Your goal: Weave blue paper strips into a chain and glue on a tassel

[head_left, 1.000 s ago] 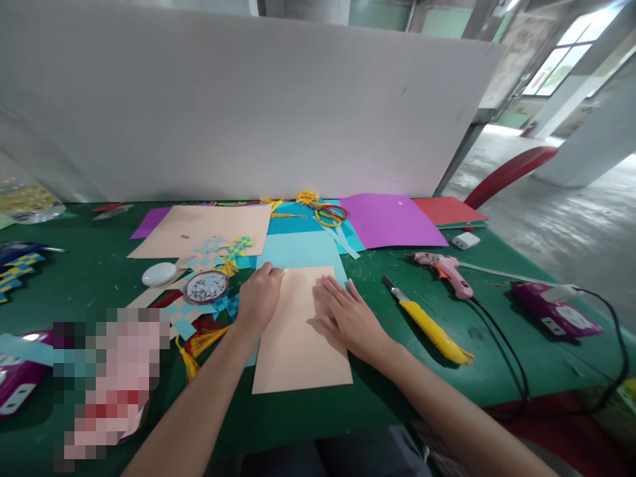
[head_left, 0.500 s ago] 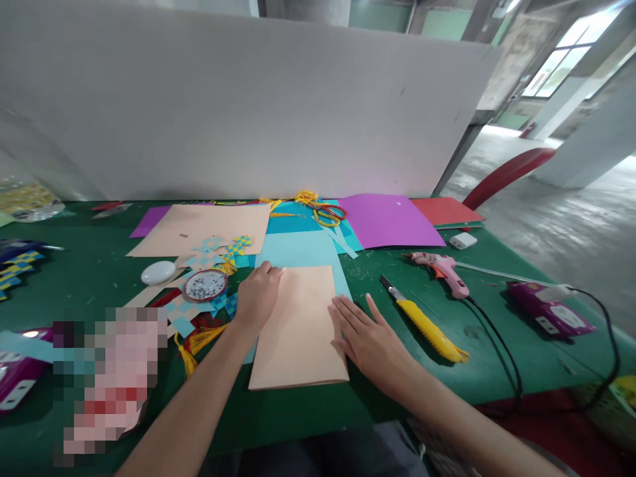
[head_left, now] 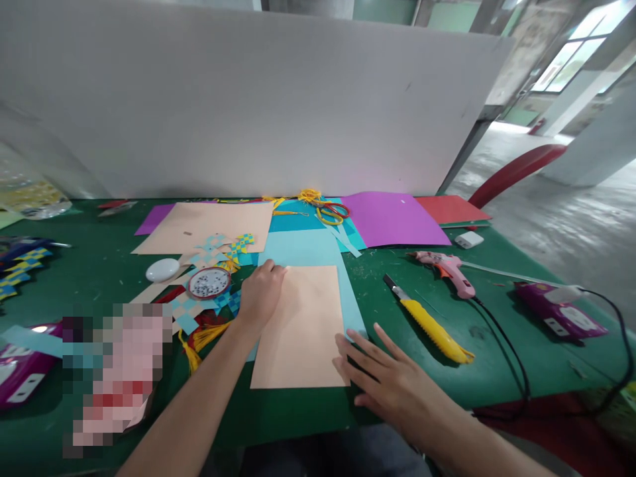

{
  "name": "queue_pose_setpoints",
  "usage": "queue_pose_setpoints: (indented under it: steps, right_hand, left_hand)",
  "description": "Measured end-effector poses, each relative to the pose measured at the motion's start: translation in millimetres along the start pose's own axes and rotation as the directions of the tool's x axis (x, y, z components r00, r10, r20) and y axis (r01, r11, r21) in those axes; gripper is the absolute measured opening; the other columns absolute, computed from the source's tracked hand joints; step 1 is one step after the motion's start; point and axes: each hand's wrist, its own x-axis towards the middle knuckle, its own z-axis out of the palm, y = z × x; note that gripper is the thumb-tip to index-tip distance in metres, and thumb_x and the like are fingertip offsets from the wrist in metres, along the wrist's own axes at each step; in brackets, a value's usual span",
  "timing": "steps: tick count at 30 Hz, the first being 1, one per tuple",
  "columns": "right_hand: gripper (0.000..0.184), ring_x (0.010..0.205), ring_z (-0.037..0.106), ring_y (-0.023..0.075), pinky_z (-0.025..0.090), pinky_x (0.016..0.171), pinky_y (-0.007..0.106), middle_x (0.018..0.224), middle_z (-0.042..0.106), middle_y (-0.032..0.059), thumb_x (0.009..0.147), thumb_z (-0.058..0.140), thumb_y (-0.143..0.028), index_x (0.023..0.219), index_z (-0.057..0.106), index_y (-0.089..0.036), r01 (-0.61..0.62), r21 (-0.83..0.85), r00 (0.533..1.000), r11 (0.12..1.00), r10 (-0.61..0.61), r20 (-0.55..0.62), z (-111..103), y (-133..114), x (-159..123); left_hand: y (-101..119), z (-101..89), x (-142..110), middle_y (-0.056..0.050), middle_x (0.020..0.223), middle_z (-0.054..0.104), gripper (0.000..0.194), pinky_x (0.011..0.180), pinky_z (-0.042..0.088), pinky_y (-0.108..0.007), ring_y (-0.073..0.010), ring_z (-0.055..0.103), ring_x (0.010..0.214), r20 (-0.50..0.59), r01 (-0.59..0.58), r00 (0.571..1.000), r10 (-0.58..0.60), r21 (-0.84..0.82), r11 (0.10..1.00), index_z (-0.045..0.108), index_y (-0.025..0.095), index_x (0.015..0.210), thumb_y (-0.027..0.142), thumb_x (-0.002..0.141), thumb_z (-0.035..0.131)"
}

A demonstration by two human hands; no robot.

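A peach sheet of paper [head_left: 301, 331], apparently folded, lies on a light blue sheet [head_left: 303, 246] in front of me. At its upper left corner, my left hand [head_left: 262, 291] presses down with curled fingers closed on the edge. My right hand [head_left: 380, 371] is open, its fingers spread, with the fingertips at the lower right edge of the peach paper. To the right of that hand lies a utility knife [head_left: 432, 324] with a yellow-wrapped handle. Left of my left hand are a round dish of small beads [head_left: 209, 283] and woven blue paper pieces [head_left: 185, 311].
A pink glue gun [head_left: 447, 268] and a purple power strip [head_left: 559, 311] with a black cable lie at right. Scissors [head_left: 332, 213], a purple sheet [head_left: 392, 218] and another peach sheet [head_left: 223, 222] are at the back. A white panel [head_left: 258, 106] stands behind the green table [head_left: 99, 265].
My right hand has slid down the right edge of the peach paper towards me, its fingers more spread. My left hand stays at the upper left corner. The view has shifted slightly.
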Motion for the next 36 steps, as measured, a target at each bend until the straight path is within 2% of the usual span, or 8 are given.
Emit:
queue_pose_setpoints:
  steps: [5, 9, 13, 16, 18, 25, 32, 36]
  right_hand:
    - [0.053, 0.133, 0.036, 0.0209, 0.024, 0.114, 0.043, 0.141, 0.042, 0.0061, 0.086, 0.057, -0.031, 0.137, 0.044, -0.02, 0.112, 0.135, 0.994, 0.984, -0.11, -0.02, -13, -11, -16]
    - [0.044, 0.119, 0.053, 0.0192, 0.042, 0.104, 0.038, 0.112, 0.067, 0.0014, 0.087, 0.055, -0.025, 0.13, 0.052, -0.027, 0.219, 0.298, 0.975, 0.929, -0.195, -0.108, -24, -14, -20]
    - [0.039, 0.108, 0.061, 0.0218, 0.054, 0.09, 0.036, 0.116, 0.066, 0.0047, 0.086, 0.052, -0.02, 0.123, 0.058, -0.027, -0.178, 0.427, 0.919, 0.887, 0.305, -0.25, -20, -1, -5]
    - [0.042, 0.096, 0.067, 0.0241, 0.057, 0.081, 0.041, 0.122, 0.062, 0.0094, 0.085, 0.053, -0.03, 0.127, 0.056, -0.023, -0.441, 0.633, 0.744, 0.637, 0.654, -0.14, -9, 24, 24]
    - [0.047, 0.099, 0.066, 0.0249, 0.056, 0.082, 0.042, 0.117, 0.065, 0.0115, 0.084, 0.054, -0.036, 0.128, 0.054, -0.02, -0.425, 0.794, 0.665, 0.435, 0.745, -0.052, -1, 41, 46]
    - [0.039, 0.078, 0.066, 0.0194, 0.054, 0.073, 0.034, 0.09, 0.071, 0.0087, 0.077, 0.062, -0.048, 0.098, 0.066, -0.016, -0.229, 0.968, 0.565, -0.099, 0.797, 0.215, -6, 59, 98]
    - [0.029, 0.064, 0.059, 0.0127, 0.05, 0.067, 0.028, 0.07, 0.064, -0.0002, 0.071, 0.069, -0.045, 0.074, 0.064, -0.017, -0.166, 0.986, 0.609, -0.031, 0.783, 0.127, -23, 56, 110]
    - [0.026, 0.061, 0.054, 0.0115, 0.049, 0.064, 0.027, 0.064, 0.059, -0.0016, 0.069, 0.07, -0.041, 0.066, 0.062, -0.017, -0.159, 0.987, 0.606, 0.006, 0.79, 0.092, -26, 55, 115]
  left_hand:
    - [0, 0.4, 0, -0.006, 0.088, 0.059, 0.037, 0.059, 0.039, -0.026, -0.0193, 0.06, 0.084, -0.002, 0.009, 1.0, -0.009, -0.014, 1.0, 0.063, 0.017, 0.086, 0.033, 0.098, 0.033]
    - [0, -5.4, 1, -0.007, 0.089, 0.06, 0.033, 0.058, 0.038, -0.025, -0.0197, 0.06, 0.082, 0.028, 0.027, 0.999, -0.025, -0.068, 0.997, 0.065, 0.017, 0.087, 0.03, 0.096, 0.036]
    - [-5, -9.1, 0, -0.005, 0.079, 0.06, 0.035, 0.061, 0.037, -0.024, -0.0171, 0.058, 0.074, -0.017, 0.084, 0.996, -0.092, -0.273, 0.958, 0.063, 0.018, 0.076, 0.033, 0.095, 0.038]
    - [-10, -9.2, 0, -0.002, 0.067, 0.054, 0.036, 0.064, 0.037, -0.023, -0.0139, 0.053, 0.064, -0.139, 0.028, 0.983, -0.119, -0.529, 0.848, 0.058, 0.018, 0.068, 0.036, 0.093, 0.04]
    - [-13, -9.7, 0, 0.001, 0.063, 0.049, 0.033, 0.062, 0.036, -0.022, -0.0121, 0.047, 0.06, -0.205, -0.026, 0.968, -0.147, -0.659, 0.752, 0.054, 0.018, 0.066, 0.036, 0.092, 0.043]
    - [-14, -16.5, 1, 0.005, 0.059, 0.02, 0.044, 0.05, 0.026, -0.021, -0.009, 0.025, 0.053, -0.166, 0.043, 0.92, -0.354, -0.856, 0.514, 0.025, 0.019, 0.056, 0.038, 0.085, 0.051]
    - [-13, -15.2, 0, 0.005, 0.056, 0.023, 0.044, 0.05, 0.029, -0.02, -0.0088, 0.029, 0.052, -0.135, 0.065, 0.924, -0.357, -0.865, 0.498, 0.029, 0.019, 0.054, 0.041, 0.084, 0.052]
    - [-18, -14.3, 4, -0.001, 0.079, 0.058, 0.022, 0.062, 0.043, -0.02, -0.0125, 0.054, 0.072, -0.163, -0.007, 0.936, -0.314, -0.896, 0.445, 0.061, 0.018, 0.081, 0.038, 0.085, 0.052]
